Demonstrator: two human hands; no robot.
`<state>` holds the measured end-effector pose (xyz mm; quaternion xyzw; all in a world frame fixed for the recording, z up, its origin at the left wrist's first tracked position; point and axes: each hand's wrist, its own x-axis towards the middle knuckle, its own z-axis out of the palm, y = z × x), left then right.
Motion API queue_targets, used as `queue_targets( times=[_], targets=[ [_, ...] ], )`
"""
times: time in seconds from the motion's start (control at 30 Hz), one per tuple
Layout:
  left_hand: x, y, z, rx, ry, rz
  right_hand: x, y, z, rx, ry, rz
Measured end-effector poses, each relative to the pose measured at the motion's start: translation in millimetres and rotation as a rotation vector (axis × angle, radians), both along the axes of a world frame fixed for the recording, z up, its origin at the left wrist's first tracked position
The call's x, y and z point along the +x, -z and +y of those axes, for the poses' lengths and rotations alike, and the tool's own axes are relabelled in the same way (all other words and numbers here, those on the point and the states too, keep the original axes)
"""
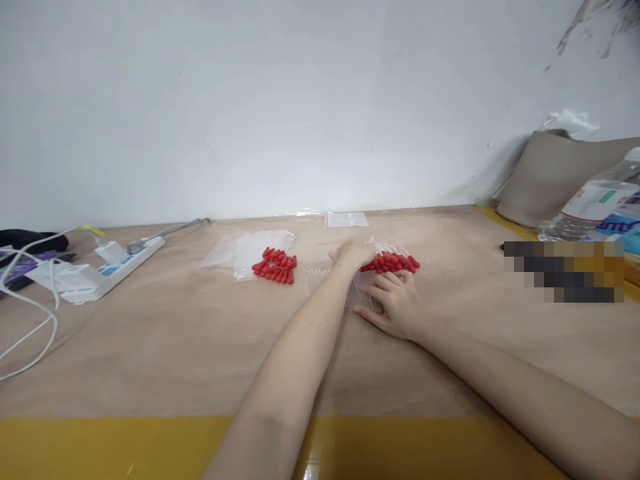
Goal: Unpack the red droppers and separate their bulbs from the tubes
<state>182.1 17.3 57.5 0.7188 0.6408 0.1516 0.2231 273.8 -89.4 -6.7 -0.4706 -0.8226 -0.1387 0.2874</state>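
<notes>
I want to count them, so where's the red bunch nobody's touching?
In the head view, the untouched red bunch is left of centre, at the near right corner of the plastic bags, with the left hand to its right.

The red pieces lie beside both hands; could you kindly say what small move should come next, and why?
Perhaps the left hand could draw together the pale sticks behind the red pieces: they look fanned out, and that hand is beside them, while the right hand lies over the nearer sticks.
</notes>
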Motion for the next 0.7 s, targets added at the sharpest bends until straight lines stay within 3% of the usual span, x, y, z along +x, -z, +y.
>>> queue_targets(
  times=[0.17,0.27,0.37,0.5,0.7],
  targets=[
    [-38,-9.1,-26,0.204,0.040,-0.059,2,-1.3,0,0.066,0.002,0.091],
    [-78,-3.8,-50,0.445,0.251,-0.045,4,-3.8,3,0.208,0.060,0.216],
    [-119,12.3,-69,0.635,0.431,0.019,3,-8.1,5,0.318,0.119,0.261],
    [-151,38.1,-80,0.795,0.484,0.049,-3,-10.6,5,0.240,0.020,0.126],
    [-154,51.8,-79,0.886,0.466,0.018,-6,-4.4,4,0.123,-0.115,0.020]
  ],
)
